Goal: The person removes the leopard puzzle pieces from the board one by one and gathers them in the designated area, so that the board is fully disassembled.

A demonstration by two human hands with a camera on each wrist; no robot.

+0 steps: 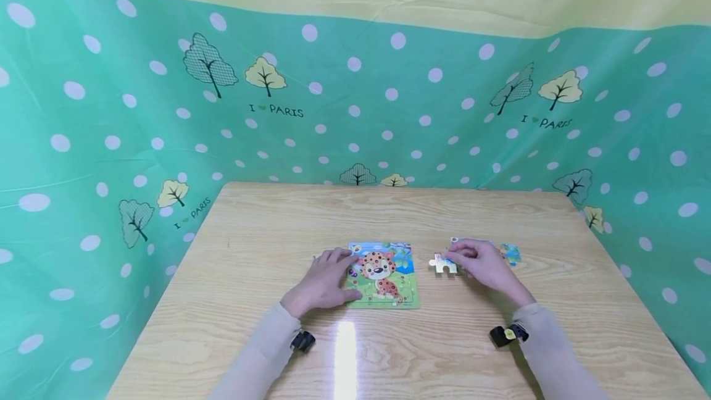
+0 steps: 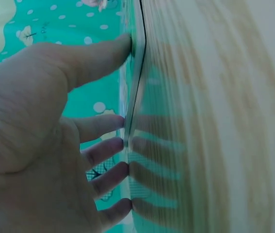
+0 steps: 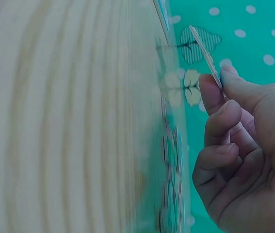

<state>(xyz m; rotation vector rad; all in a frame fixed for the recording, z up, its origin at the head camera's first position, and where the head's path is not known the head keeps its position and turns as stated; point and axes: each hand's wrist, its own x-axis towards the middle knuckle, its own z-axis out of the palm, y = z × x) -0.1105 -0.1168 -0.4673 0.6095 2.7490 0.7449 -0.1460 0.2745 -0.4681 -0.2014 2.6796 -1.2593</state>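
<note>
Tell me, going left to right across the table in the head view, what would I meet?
Left hand → leopard puzzle board → white-edged puzzle piece → right hand → loose blue pieces.

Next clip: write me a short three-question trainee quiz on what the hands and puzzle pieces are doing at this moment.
1. True or false: the right hand pinches a pale loose jigsaw piece lifted off the light wooden table.
2. What does the left hand do?
A. presses straight fingers on the colourful leopard jigsaw board
B. grips a cup
C. hangs off the table
3. Fill in: more loose blue puzzle pieces lie to the ____ of the right hand, seen from the head view.

Key
1. True; the right wrist view shows the piece pinched between thumb and fingers, clear of the tabletop.
2. A
3. right
</note>
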